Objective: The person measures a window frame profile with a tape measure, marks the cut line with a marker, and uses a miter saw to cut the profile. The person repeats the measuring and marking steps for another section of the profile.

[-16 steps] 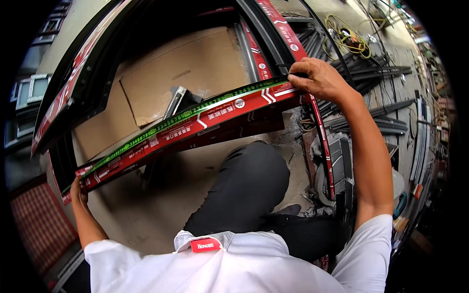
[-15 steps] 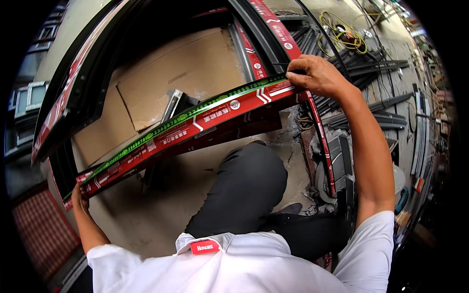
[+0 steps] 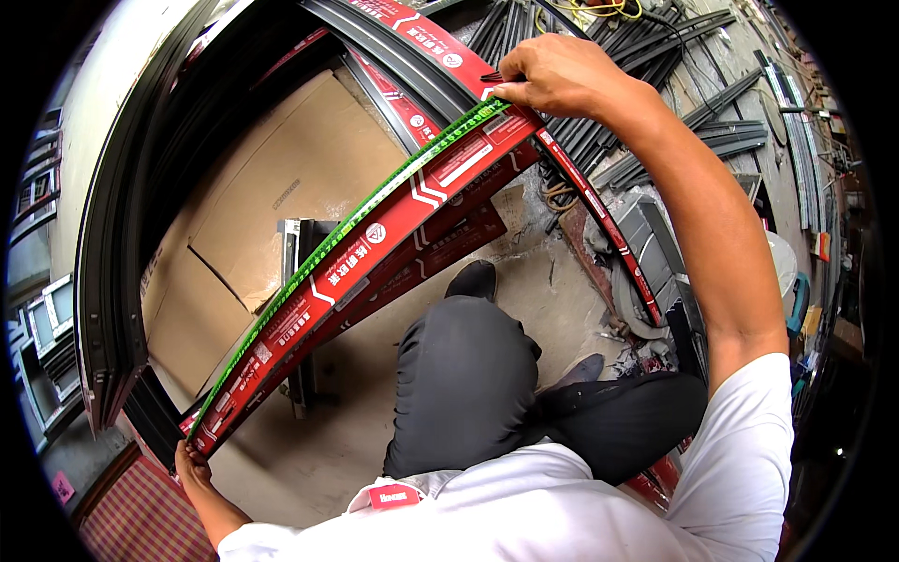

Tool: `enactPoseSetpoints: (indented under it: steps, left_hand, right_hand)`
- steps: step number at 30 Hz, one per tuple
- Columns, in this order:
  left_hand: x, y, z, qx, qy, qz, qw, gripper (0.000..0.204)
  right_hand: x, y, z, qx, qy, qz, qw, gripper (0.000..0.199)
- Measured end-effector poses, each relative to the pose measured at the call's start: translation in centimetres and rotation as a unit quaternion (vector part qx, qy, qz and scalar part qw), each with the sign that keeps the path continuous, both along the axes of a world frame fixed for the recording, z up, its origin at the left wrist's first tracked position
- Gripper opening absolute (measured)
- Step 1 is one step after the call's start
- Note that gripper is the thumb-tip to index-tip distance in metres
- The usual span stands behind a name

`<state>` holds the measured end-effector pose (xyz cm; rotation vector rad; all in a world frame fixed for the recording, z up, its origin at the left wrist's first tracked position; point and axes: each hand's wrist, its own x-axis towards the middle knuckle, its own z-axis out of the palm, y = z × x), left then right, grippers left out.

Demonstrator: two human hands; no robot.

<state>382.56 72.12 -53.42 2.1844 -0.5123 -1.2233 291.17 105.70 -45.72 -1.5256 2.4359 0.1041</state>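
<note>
A long red-wrapped metal frame bar with white markings (image 3: 375, 245) is held at both ends, stretched slantwise across the view above a bent knee in dark grey trousers (image 3: 464, 375). A green measuring tape (image 3: 346, 232) is laid flat along the bar's upper edge, running almost from end to end. The right hand (image 3: 552, 77) is set on the bar's upper end, its fingers (image 3: 510, 92) pressed down on the tape's tip there and closed around the bar's edge. The left hand (image 3: 194, 464) is seen at the lower end, near the left of the view, its fingers curled up around the bar's end; whether the tape is pinched there as well cannot be told. Behind the bar, a flattened brown cardboard sheet (image 3: 281, 187) is spread on the dusty concrete floor (image 3: 552, 281). A large dark metal frame (image 3: 117, 234) is seen curving round the cardboard. Dark metal profiles (image 3: 599, 150) are piled on the floor just beyond the right hand.
</note>
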Motion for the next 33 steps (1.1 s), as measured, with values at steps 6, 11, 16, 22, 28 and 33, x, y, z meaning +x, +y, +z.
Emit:
enactPoseSetpoints:
  steps: [6, 11, 16, 22, 28, 33]
  left_hand:
    - [-1.0, 0.1, 0.8, -0.005, -0.034, -0.004, 0.999, 0.025]
    - [-2.4, 0.9, 0.7, 0.003, -0.041, -0.007, 0.999, 0.023]
    - [-1.7, 0.7, 0.9, -0.011, -0.038, -0.005, 0.999, 0.026]
    - [-1.8, 0.6, 0.7, 0.004, -0.054, 0.013, 0.998, 0.027]
    - [-1.9, 0.6, 0.6, 0.010, -0.066, 0.001, 0.998, 0.026]
    - [-1.3, 0.3, 0.7, 0.018, -0.053, -0.003, 0.998, 0.026]
  right_hand:
    - [0.5, 0.0, -0.5, -0.033, 0.044, 0.020, 0.998, 0.027]
    - [1.2, 0.2, -0.8, -0.044, 0.084, 0.030, 0.995, 0.026]
    - [1.4, -0.1, -0.7, -0.035, 0.083, 0.019, 0.996, 0.028]
    - [0.9, -0.7, -0.5, -0.006, 0.078, 0.010, 0.997, 0.040]
    - [-0.1, -1.5, 0.1, 0.057, 0.043, 0.010, 0.997, 0.039]
    - [-0.1, -1.5, 0.9, 0.045, 0.016, 0.018, 0.999, 0.037]
